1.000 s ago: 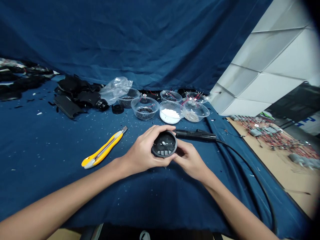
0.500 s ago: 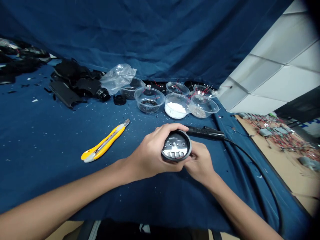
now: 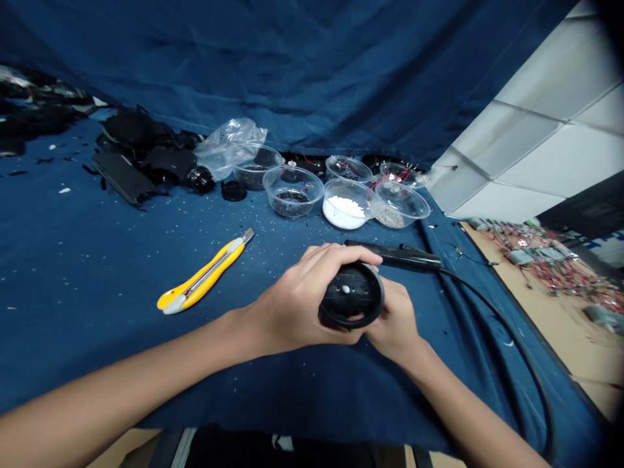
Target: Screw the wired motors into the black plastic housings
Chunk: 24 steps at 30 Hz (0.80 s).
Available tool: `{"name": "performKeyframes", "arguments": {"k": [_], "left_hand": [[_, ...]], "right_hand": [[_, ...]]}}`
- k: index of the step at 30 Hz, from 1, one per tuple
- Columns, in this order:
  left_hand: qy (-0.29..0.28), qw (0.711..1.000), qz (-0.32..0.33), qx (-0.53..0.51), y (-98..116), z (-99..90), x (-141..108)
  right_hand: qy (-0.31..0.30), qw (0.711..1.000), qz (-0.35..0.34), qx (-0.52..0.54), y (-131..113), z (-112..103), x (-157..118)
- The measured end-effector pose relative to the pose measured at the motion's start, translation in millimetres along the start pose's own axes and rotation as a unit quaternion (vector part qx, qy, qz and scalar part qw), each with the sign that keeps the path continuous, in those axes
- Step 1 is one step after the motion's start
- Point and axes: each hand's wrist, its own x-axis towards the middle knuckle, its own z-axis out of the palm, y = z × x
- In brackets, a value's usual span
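Observation:
Between my two hands is a round black plastic housing [image 3: 348,302], its open end facing me. Inside its rim I see a dark face with a small pale stud near the middle. My left hand [image 3: 295,302] wraps around the left side, thumb and fingers along the rim. My right hand [image 3: 396,322] is closed on the lower right side, its fingertips partly hidden behind the housing. Just beyond the hands lies a black handle-shaped tool [image 3: 409,256] with a black cable [image 3: 502,322]. A yellow utility knife [image 3: 207,273] rests to the left.
Several clear plastic bowls [image 3: 292,188] stand at the back, holding dark bits, white pieces and grey grains. Left of them are a clear plastic bag [image 3: 229,149] and a heap of black plastic parts [image 3: 141,153]. Red-wired parts [image 3: 560,260] cover a board at the right.
The housing has tilted and shifted slightly right and down in my hands. Its silver metal plate with slots no longer shows; a dark inner face shows now.

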Motion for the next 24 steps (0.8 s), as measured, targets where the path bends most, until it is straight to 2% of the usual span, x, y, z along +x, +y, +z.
{"name": "performKeyframes", "arguments": {"k": [8, 12, 15, 18, 21, 24], "left_hand": [[0.007, 0.997, 0.063, 0.039, -6.5, 0.8, 0.0], [0.01, 0.994, 0.079, 0.073, -10.3, -0.5, -2.2], [0.055, 0.98, 0.106, 0.157, -15.0, -4.8, -5.3], [0.032, 0.964, 0.111, 0.24, -21.5, -9.9, -6.2], [-0.017, 0.964, 0.068, 0.257, -25.6, -13.0, -3.2], [-0.016, 0.975, -0.006, 0.222, -24.8, -14.1, 0.2]], "right_hand": [[0.006, 0.999, -0.043, -0.013, 2.2, 2.8, 0.3], [-0.001, 1.0, -0.017, -0.009, 5.4, 1.2, -0.5], [-0.006, 0.999, 0.054, -0.01, 5.7, -0.5, 1.2], [-0.016, 0.984, 0.173, 0.039, 3.1, -0.8, 5.5], [-0.03, 0.943, 0.296, 0.147, -0.1, -0.8, 10.0], [-0.05, 0.903, 0.34, 0.259, 1.1, -2.7, 12.1]]}}
